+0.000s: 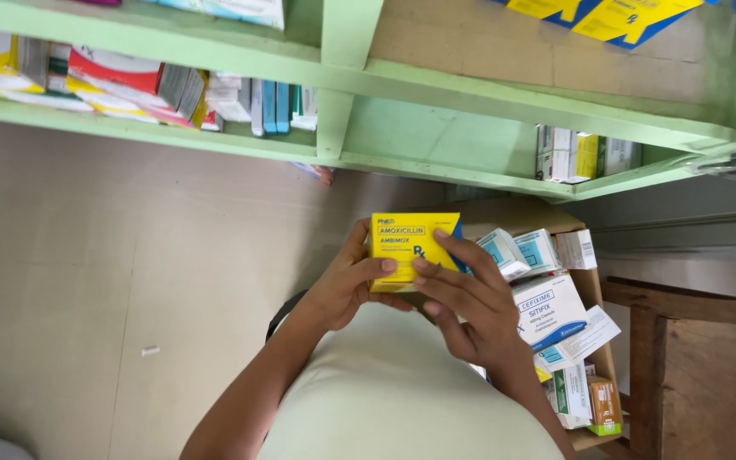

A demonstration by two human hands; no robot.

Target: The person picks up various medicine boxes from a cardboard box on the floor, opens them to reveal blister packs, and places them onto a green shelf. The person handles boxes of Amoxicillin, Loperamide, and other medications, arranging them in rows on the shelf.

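— What did the hands have?

— Both closed on one yellow medicine box (413, 247), held in front of the chest. The left hand (344, 288) wrapped its left edge, thumb across the lower face; the right hand (468, 308) laid its fingers (462, 255) over the right side and front.

— What stood around that grip?

— Just right of it, an open cardboard carton (588, 294) packed with small medicine boxes: pale blue-and-white ones (521, 251) beside the right-hand fingers, a larger white box with a blue band (549, 308) under them, green-and-white and orange packs (589, 400) lower down. Nothing lay between the hands and the box.

— And the room?

— Above the grip ran pale green wooden shelves (436, 89) holding rows of packets (121, 85). Left of it, bare tiled floor (87, 273) with a scrap of white litter (150, 350). Far right, a brown wooden piece of furniture (692, 366).

— Anything unclear?

— The box's far side was hidden by fingers, and the carton's bottom was cut off.
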